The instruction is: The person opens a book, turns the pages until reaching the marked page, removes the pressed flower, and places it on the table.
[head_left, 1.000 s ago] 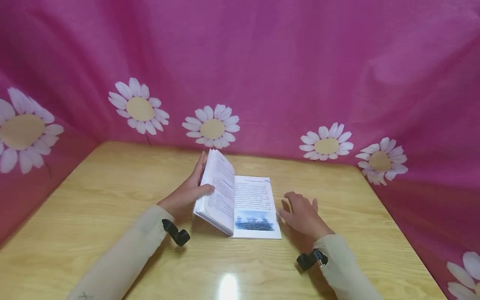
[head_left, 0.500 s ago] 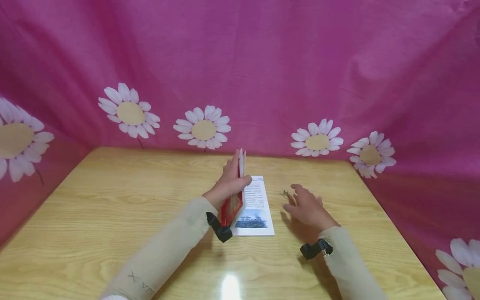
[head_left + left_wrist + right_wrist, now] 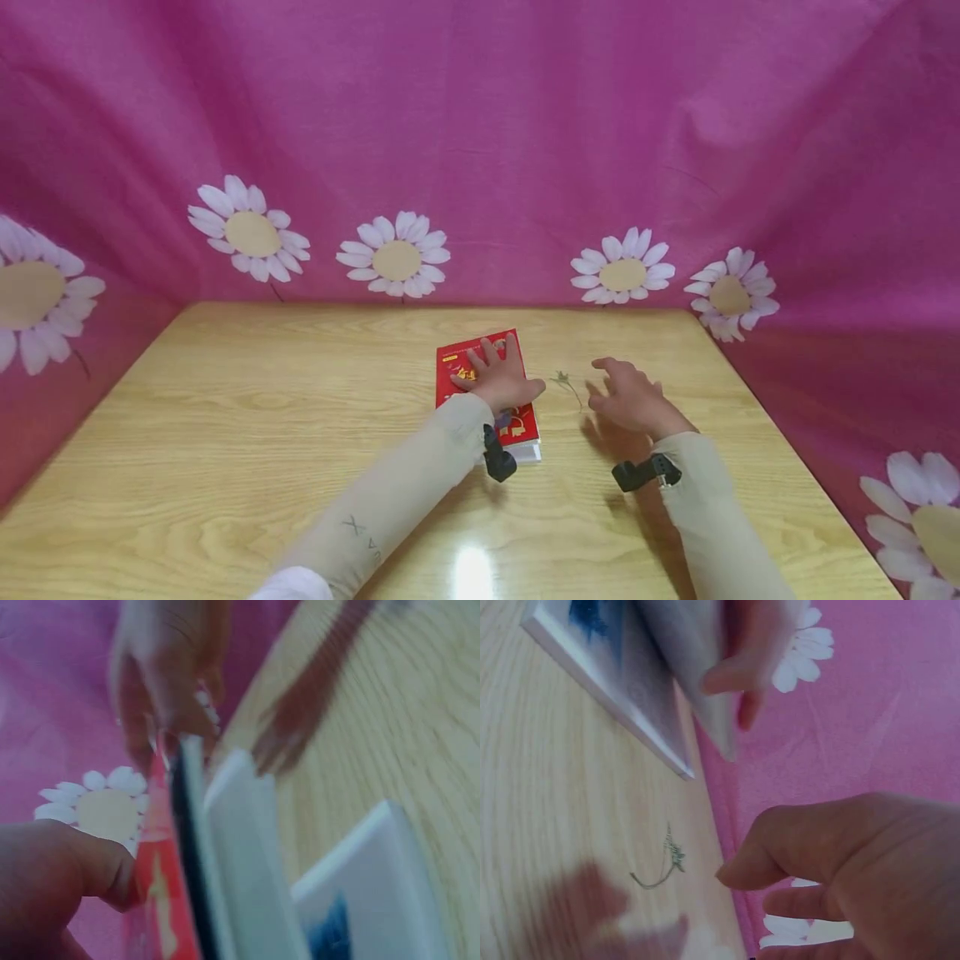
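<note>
A book with a red cover (image 3: 450,364) and gold print lies on the table, cover side up. My left hand (image 3: 501,385) rests on that cover with its fingers spread. White pages show at the book's near edge. In the wrist views the book (image 3: 607,697) stands partly open, its cover tilted up beside my left thumb. A small dried plant sprig (image 3: 562,379) with a thin curved stem lies to the right of the book. Just right of the sprig, my right hand (image 3: 633,400) hovers over the table, fingers loosely bent, holding nothing.
The light wooden table (image 3: 262,433) extends on both sides of the book. Behind it and at the sides hangs a pink cloth (image 3: 495,150) with large white daisies. Each wrist wears a black camera mount (image 3: 499,457).
My left hand has swung the lifted half of the book over to the right, covering the printed page and picture. The sprig has come into sight beside my right hand, which has shifted slightly.
</note>
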The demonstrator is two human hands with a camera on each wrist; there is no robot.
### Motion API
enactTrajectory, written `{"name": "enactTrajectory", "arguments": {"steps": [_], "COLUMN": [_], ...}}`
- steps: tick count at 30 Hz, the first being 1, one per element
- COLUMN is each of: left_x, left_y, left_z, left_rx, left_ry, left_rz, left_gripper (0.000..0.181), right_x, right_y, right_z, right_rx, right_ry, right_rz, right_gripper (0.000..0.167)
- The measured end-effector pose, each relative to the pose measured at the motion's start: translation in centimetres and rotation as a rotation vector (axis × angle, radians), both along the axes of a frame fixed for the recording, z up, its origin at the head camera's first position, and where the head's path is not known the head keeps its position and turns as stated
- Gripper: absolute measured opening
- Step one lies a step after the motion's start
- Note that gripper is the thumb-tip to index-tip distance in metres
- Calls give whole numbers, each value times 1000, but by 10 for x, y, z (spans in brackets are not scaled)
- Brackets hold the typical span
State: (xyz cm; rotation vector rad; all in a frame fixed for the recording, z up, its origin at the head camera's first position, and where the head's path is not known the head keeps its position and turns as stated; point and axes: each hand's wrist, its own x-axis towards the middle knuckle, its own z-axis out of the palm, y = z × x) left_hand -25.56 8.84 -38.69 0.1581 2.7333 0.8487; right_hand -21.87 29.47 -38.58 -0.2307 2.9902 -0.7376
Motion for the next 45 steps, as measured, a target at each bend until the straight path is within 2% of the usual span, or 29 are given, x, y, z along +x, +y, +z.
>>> {"name": "enactTrajectory", "arguments": {"steps": [6, 9, 13, 16, 19, 23, 26, 28, 31, 35, 40, 45], "left_x": [-3, -4, -5, -6, -5, -1, 3, 7, 11, 17, 22, 26], "left_y": [9, 13, 14, 5, -11, -36, -54, -65, -80, -97, -114, -124], "left_z": [-15, -20, -21, -18, -14, -8, -5, -4, -3, -5, -6, -7], "left_rx": [-126, -181, -195, -175, -164, -182, -202, -216, -228, -234, -234, -220], "left_ry": [1, 2, 4, 23, 55, 77, 77, 71, 57, 54, 86, 101], "left_rz": [27, 30, 31, 13, -59, -214, -316, -361, -387, -413, -476, -508], "left_gripper": [92, 90, 89, 83, 74, 60, 61, 67, 78, 82, 81, 85], "right_x": [-3, -4, -4, -4, -4, -2, 0, -1, -1, -2, -2, 0], "right_y": [-3, -4, -10, -21, -38, -61, -76, -84, -94, -101, -103, -101], "right_z": [7, 9, 9, 9, 9, 8, 6, 3, -2, -9, -15, -19], "right_rx": [11, 19, 2, -46, -93, -115, -106, -73, -14, 28, 27, 31], "right_ry": [-15, -4, 18, 23, 24, 23, -8, -27, -49, -80, -149, -177], "right_rz": [15, 11, 29, 68, 111, 164, 191, 203, 219, 249, 260, 265], "right_gripper": [57, 54, 51, 49, 46, 51, 57, 61, 66, 73, 76, 78]}}
